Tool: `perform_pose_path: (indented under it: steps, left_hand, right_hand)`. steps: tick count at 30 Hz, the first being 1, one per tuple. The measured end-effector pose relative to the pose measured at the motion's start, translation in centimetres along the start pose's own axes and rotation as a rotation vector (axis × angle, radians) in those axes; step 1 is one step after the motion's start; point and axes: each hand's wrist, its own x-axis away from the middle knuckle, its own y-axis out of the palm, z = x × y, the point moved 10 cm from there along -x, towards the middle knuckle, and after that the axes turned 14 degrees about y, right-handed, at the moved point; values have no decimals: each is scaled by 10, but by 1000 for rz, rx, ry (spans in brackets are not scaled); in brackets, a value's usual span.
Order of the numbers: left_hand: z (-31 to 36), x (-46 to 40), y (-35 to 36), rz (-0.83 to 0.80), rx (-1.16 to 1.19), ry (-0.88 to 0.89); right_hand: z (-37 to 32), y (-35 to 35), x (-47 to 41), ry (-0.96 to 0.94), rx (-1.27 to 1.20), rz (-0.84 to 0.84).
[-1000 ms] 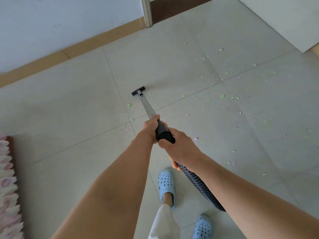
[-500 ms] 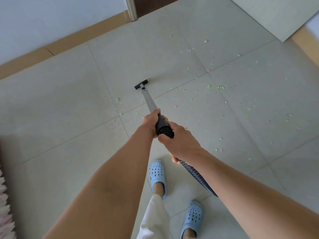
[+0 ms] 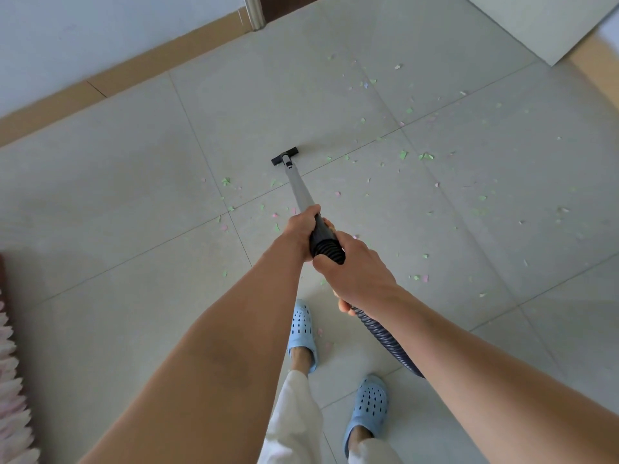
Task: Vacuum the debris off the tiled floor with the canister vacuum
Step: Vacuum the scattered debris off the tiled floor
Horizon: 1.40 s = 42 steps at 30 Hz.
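Both hands grip the vacuum's wand (image 3: 299,187), a grey metal tube that runs from the hands away and slightly to the left, slanting down to the floor. The left hand (image 3: 300,231) is wrapped around the black collar where tube meets hose, thumb side toward the nozzle; the right hand (image 3: 356,272) is curled around the ribbed black hose (image 3: 385,339) just behind it — the two hands almost touching. From under the right hand the hose drops back and to the right, passing beneath the right forearm and out of sight.

The nozzle (image 3: 285,155), a short black bar set crosswise to the tube, rests on the tiled floor (image 3: 117,182) a little beyond a grout line, its own long axis running left to right with the right end tipped farther away. The canister itself is not in view.

Small green and pink paper scraps (image 3: 403,154) lie scattered over the tiles, thickest to the right of the nozzle and beyond it; a few sit to the left near the grout crossing, and some near the feet.

Two light blue clogs (image 3: 302,333) stand on the tiles below the hands, white trouser legs (image 3: 294,423) above them. A tan skirting board (image 3: 134,73) runs along the white wall at top left, and a pink, feathery object (image 3: 11,390) shows at the left edge.
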Motion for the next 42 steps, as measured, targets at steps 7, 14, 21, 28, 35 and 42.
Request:
perform_pose_path:
  steps: [7,14,21,28,35,42]
  left_hand:
    - [-25,18,5,2,-41,-3]
    - [-38,34,-6,10,-123,19]
    - [-23,35,-42,45,-218,48]
    - [23,16,-105,107,-197,88]
    - [68,-8,-173,173,-64,97]
    - [86,-23,-214,188,78,92]
  right_hand:
    - [32,4,12,10,-100,-41]
    - [53,24,25,21,-274,-146]
    - [37,56,32,33,-461,-260]
    - [-21,98,23,-4,-404,-292]
    - [-91,140,8,-69,-234,-256]
    - [-133,168,-4,-107,0,-179]
